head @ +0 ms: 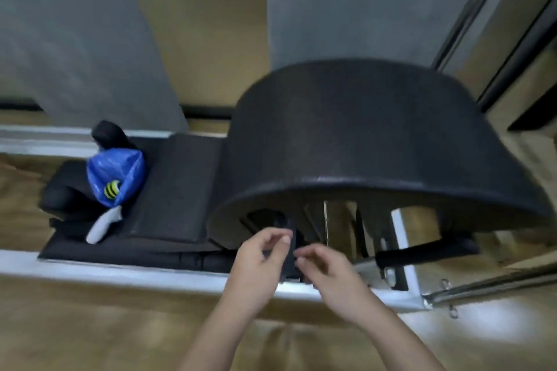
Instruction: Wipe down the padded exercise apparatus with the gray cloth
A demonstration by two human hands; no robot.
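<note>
A large black padded arc barrel (361, 135) sits on a low exercise bed with a black padded carriage (177, 187) and white rails. In front of the arc's near open end, my left hand (256, 268) and my right hand (330, 277) meet. Between them hangs a dark gray cloth (287, 256), bunched into a narrow strip. My left thumb and fingers pinch its upper part. My right fingertips pinch its right edge a little lower. The cloth is held just off the arc's rim, and its lower end hangs over the near white rail (126, 272).
A blue plastic bag (116, 173) with a yellow-and-black bee mark lies at the bed's left end between two black shoulder rests. A white handle-like object (102, 224) pokes out below it. A black padded bar (422, 253) sticks out at right. Wooden floor surrounds the bed.
</note>
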